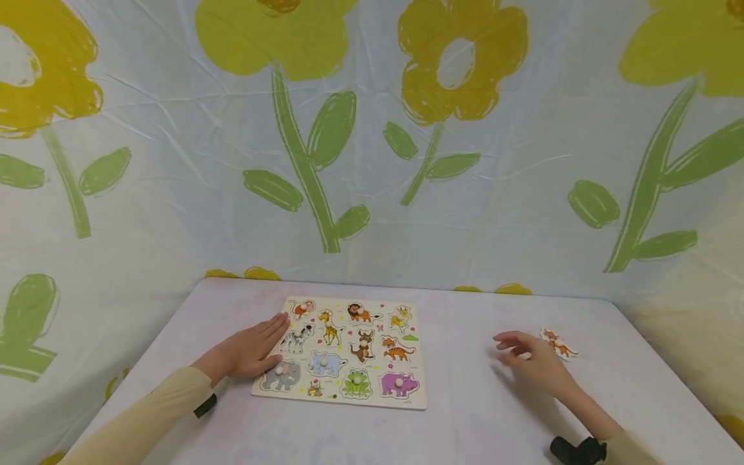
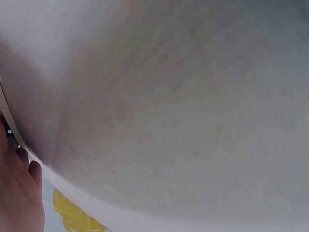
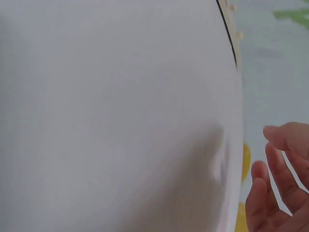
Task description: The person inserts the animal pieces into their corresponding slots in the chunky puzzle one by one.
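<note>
A wooden animal puzzle board (image 1: 374, 330) lies on the table, showing a zebra, a giraffe, a lion, a tiger, a frog (image 1: 356, 382), a purple hippo (image 1: 399, 384) and others. Small round knobs stand out on several of the pieces. My left hand (image 1: 256, 349) rests on the board's left edge with its fingers extended, beside the zebra and the elephant (image 1: 281, 375). To the right of the board, my right hand (image 1: 531, 363) is held over the table, fingers loosely bent and holding nothing. Just beyond it lies a loose orange-and-white animal puzzle piece (image 1: 559, 343), partly covered by the hand in the head view.
The table (image 1: 325, 436) has a pale cloth-like surface and ends at a back edge just beyond the board. Behind and at both sides hangs a white curtain (image 1: 372, 258) printed with yellow flowers. Dark wrist cameras (image 1: 577, 450) sit on both wrists.
</note>
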`<state>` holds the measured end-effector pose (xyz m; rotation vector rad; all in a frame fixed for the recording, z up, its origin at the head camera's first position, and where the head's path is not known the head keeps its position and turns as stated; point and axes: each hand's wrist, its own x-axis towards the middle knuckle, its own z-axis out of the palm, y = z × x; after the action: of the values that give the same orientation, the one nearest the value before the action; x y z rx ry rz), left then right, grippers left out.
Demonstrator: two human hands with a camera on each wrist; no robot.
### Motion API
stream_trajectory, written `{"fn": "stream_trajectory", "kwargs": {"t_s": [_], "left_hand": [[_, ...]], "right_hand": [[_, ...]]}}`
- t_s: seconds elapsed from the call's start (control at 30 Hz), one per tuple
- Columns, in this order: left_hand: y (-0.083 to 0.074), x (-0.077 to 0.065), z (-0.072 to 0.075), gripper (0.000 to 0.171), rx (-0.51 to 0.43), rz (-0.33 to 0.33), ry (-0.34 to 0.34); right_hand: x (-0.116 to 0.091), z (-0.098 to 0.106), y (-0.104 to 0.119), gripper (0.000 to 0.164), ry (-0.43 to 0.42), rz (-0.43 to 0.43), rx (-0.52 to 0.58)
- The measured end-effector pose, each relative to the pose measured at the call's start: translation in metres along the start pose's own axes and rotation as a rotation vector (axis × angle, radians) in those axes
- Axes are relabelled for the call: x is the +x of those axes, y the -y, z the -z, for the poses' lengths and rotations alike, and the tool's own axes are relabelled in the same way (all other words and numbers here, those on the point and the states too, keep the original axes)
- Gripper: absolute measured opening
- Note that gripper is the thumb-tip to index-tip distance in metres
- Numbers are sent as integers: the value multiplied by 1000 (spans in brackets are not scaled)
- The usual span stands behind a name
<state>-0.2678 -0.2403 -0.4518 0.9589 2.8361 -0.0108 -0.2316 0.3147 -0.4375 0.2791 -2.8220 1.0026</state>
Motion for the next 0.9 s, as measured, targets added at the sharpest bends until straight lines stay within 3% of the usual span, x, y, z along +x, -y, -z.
{"fn": "stream_trajectory", "kwargs": {"t_s": [0.13,0.37,0.57,0.9], "left_hand": [[-1,-1,0,70,-2,4,-1],[0,0,-1,70,4,2,-6],[1,-1,0,69,-3,2,-18],[0,-1,-1,68,9,-16,-9]], "right_hand": [[-6,20,-24,30,-73,-73,-68],[-14,43,-59,45,-131,-206,-127],[-8,51,-77,41,-202,-192,-187],[2,58,-89,50,-115,-264,-217]]}}
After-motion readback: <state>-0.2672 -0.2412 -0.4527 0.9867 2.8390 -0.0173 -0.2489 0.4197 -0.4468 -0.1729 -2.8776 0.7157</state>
